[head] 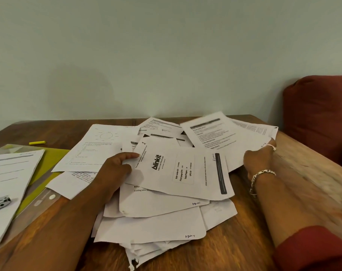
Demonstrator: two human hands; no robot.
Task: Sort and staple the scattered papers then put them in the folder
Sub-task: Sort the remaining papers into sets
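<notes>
Both hands were busy: the left hand (115,169) pinched the Blinkit sheet (183,173) atop the scattered papers (156,222); the right hand (261,157) gripped a printed page (221,137), farther right. The folder (49,159) lay leftward on the worktop (264,231), nearer the left.

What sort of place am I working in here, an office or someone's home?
Probably a home rather than an office: a wooden table pushed against a plain painted wall, with a red cushion at its far right. Scattered papers and a green folder cover the table.
</notes>
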